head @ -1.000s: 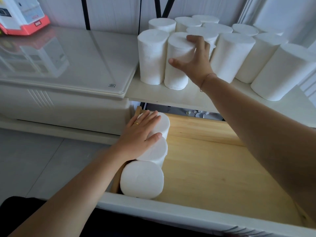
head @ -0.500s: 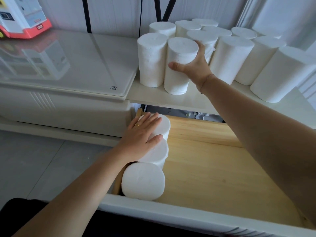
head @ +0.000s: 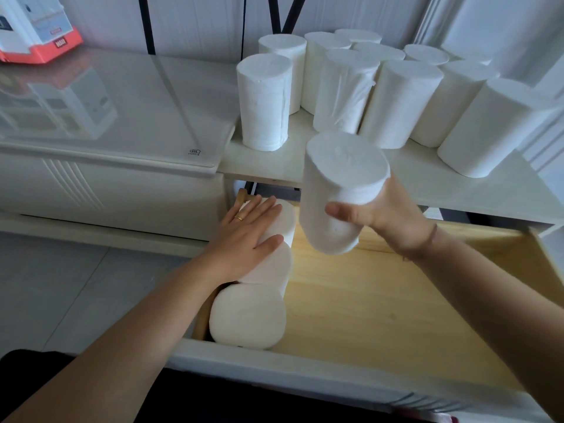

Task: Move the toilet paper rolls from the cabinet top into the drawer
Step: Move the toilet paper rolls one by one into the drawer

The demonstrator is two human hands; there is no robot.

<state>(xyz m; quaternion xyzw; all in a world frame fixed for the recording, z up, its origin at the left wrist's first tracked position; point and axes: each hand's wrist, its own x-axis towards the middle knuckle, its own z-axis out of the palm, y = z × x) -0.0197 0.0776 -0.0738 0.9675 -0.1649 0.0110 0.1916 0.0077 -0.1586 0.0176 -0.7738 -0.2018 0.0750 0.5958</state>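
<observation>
Several white toilet paper rolls stand upright on the white cabinet top. My right hand grips one roll, tilted, in the air over the back of the open wooden drawer. Three rolls lie in a row along the drawer's left side; the nearest one is by the front panel. My left hand rests flat, fingers spread, on the two farther rolls.
A glass-topped white unit sits to the left, with an orange and white box at its far corner. The drawer's white front panel is close to me. Grey floor tiles lie to the left.
My right hand has lifted the front roll off the cabinet top and brought it down and toward me over the drawer. My left hand has stayed on the rolls in the drawer.
</observation>
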